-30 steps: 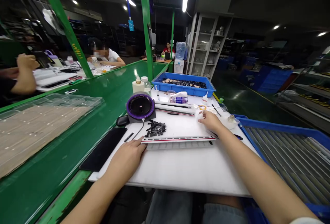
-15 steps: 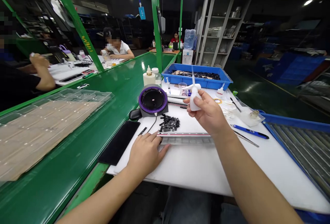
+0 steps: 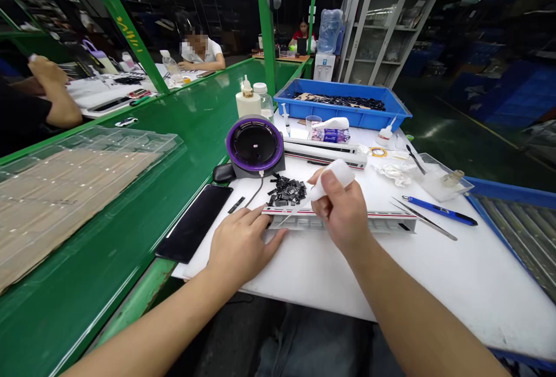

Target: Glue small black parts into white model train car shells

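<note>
Right now the right-hand grip point(image 3: 339, 212) is pinched round a white squeeze bottle point(image 3: 332, 180), thumb and fingers closed on its body, tilted over with its fine nozzle point(image 3: 295, 213) reaching down and left toward a long white plastic strip point(image 3: 339, 222) with a red line along it. The left-hand grip point(image 3: 243, 244) is spread, fingers pressed on the strip's left end, and that looks like the smart way to work: a firm anchor there should stop the piece creeping, while a light, even squeeze ought to keep the flow under control. The strip lies crosswise on the white table point(image 3: 434, 273), clean-looking, with ribs or slots along its near face that are hard to read from up here. Just behind it sits a heap of small black parts point(image 3: 286, 190), and off to the right, steel tweezers point(image 3: 423, 219) lie beside a blue-handled tool point(image 3: 438, 210).
</note>
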Available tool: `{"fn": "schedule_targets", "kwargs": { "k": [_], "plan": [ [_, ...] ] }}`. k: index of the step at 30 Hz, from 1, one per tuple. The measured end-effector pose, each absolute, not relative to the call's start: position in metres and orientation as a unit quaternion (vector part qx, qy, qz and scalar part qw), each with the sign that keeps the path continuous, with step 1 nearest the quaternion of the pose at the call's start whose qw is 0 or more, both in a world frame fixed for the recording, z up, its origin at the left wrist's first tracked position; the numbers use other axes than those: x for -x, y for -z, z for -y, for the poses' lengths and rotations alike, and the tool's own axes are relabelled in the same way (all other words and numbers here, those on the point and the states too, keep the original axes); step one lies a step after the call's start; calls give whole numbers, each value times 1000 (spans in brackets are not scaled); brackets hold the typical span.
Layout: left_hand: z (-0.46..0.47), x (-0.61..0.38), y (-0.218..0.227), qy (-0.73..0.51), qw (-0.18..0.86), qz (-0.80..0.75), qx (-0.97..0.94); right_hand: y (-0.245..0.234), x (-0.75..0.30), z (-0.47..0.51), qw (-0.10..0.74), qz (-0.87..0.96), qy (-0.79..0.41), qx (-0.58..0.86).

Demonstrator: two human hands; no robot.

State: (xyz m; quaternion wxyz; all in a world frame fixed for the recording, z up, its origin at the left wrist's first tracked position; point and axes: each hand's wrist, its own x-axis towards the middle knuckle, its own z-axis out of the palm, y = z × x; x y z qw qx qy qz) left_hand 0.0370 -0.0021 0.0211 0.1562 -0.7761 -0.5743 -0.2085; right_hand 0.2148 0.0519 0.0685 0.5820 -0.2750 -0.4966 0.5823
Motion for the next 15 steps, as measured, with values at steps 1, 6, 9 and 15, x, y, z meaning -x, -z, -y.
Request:
{"fn": "schedule_targets", "kwargs": {
  "k": [1,6,9,15],
  "plan": [
    [2,-37,-21,207,158,574,776,-67,-212,-48,591,528,-531,299],
    [3,-37,-21,195,161,580,774,-56,-201,-34,569,674,-344,322],
    [3,-38,-22,191,160,580,775,-51,-196,-33,571,703,-274,324],
    [1,-37,-19,200,158,578,775,-45,-190,-37,585,703,-219,338]
  ]
}}
